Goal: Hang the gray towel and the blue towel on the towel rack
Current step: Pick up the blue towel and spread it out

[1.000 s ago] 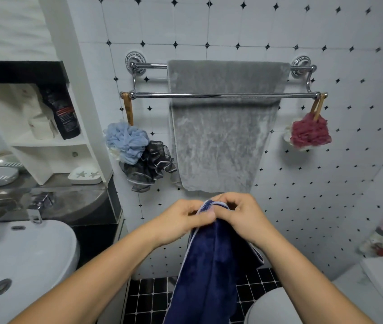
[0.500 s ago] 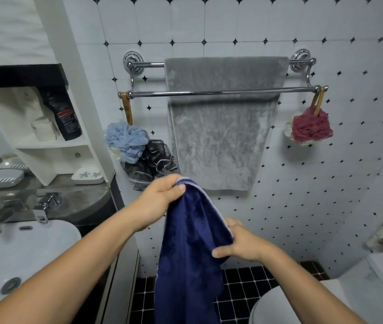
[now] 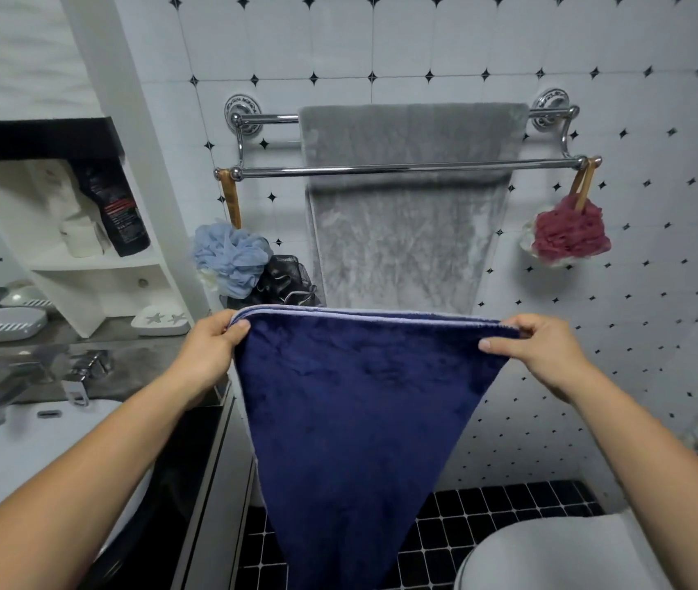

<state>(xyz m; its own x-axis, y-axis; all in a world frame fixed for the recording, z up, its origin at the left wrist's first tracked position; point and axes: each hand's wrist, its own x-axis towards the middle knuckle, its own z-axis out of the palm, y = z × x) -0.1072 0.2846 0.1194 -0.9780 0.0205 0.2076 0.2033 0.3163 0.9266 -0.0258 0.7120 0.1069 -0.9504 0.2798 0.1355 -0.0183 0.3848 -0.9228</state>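
Note:
The blue towel (image 3: pixel 360 410) hangs spread flat in front of me, its pale top edge stretched level. My left hand (image 3: pixel 211 347) pinches its top left corner and my right hand (image 3: pixel 538 347) pinches its top right corner. Above and behind it, the chrome double towel rack (image 3: pixel 402 167) is fixed to the tiled wall. The gray towel (image 3: pixel 411 232) is draped over the rack's back bar and hangs down behind the bare front bar. The blue towel's top edge is below the rack and covers the gray towel's lower end.
A light blue pouf (image 3: pixel 232 259) and a dark pouf (image 3: pixel 287 283) hang at the rack's left end, a red pouf (image 3: pixel 568 232) at its right. The sink (image 3: pixel 19 453) and faucet (image 3: pixel 79 376) are at left, white shelves (image 3: pixel 96 257) above, the toilet (image 3: pixel 560 555) at lower right.
My hands have moved apart along the blue towel's top edge, from bunched together to its two corners. The towel is now spread wide and held higher.

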